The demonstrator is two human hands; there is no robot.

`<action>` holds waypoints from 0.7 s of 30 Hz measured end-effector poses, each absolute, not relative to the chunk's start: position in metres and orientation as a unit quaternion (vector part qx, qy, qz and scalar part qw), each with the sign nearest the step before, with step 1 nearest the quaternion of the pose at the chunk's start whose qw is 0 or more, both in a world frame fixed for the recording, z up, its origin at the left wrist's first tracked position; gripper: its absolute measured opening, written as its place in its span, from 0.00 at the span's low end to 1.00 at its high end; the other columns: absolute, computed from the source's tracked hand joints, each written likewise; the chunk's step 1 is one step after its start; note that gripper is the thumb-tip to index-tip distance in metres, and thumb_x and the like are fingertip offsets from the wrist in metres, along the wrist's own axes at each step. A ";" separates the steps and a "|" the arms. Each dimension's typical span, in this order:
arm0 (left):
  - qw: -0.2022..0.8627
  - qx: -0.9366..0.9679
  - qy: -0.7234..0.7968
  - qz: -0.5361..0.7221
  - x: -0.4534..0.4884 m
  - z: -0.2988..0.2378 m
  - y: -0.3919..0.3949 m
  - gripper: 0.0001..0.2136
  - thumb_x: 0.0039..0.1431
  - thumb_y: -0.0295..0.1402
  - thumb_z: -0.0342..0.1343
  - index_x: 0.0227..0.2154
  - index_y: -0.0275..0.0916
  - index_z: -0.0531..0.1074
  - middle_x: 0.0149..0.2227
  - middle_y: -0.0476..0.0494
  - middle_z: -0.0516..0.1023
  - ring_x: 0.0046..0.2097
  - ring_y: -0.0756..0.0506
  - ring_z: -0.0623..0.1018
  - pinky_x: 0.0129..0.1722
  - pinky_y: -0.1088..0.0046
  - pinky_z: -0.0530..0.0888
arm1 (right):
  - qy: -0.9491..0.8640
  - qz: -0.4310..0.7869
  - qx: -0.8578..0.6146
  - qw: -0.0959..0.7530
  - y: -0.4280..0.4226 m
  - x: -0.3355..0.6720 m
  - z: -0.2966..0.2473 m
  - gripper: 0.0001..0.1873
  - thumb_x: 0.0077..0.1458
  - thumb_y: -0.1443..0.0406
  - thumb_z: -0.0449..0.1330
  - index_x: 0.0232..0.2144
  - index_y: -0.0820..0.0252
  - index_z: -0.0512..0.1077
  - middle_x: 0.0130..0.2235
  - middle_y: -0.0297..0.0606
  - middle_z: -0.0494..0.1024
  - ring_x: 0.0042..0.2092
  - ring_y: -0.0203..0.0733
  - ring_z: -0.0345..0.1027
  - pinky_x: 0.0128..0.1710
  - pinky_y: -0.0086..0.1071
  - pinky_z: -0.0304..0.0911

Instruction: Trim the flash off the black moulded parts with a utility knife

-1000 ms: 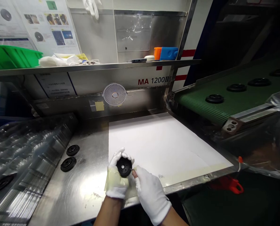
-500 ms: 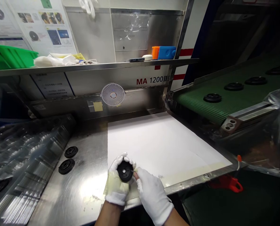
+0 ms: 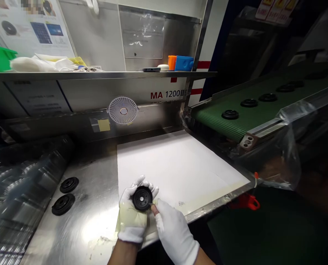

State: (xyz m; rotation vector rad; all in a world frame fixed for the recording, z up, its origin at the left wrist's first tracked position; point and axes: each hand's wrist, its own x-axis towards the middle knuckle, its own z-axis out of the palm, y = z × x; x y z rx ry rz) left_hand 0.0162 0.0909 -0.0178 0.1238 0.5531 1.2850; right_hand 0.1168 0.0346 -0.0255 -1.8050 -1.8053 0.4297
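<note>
My left hand [image 3: 131,217], in a white glove with yellowish film over its palm side, is shut around a round black moulded part [image 3: 142,198] with a central hole. My right hand [image 3: 175,232], also white-gloved, is pinching a small thin metal tool [image 3: 152,203]. The tool's tip touches the rim of the black part, and most of the tool is hidden by my fingers. Both hands are over the front edge of a white paper sheet [image 3: 175,165] on the steel bench [image 3: 95,230].
Two similar black parts [image 3: 69,184] lie on the steel to the left, beside clear plastic trays [image 3: 20,184]. At right, a green conveyor belt [image 3: 230,121] carries a row of black parts. A small fan [image 3: 123,110] and a loaded shelf [image 3: 97,75] stand behind.
The black part has turned in my left hand, its face now more squarely towards me. My head has moved, so the whole scene has shifted left and slightly up in view.
</note>
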 end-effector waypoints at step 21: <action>0.611 0.124 0.304 0.721 0.047 -0.003 0.095 0.07 0.52 0.33 0.54 0.33 0.37 0.73 0.27 0.48 0.72 0.32 0.48 0.73 0.42 0.62 0.74 | -0.723 0.174 -0.603 0.288 0.043 0.136 -0.036 0.14 0.61 0.61 0.43 0.28 0.55 0.64 0.25 0.31 0.73 0.27 0.38 0.68 0.24 0.31 0.48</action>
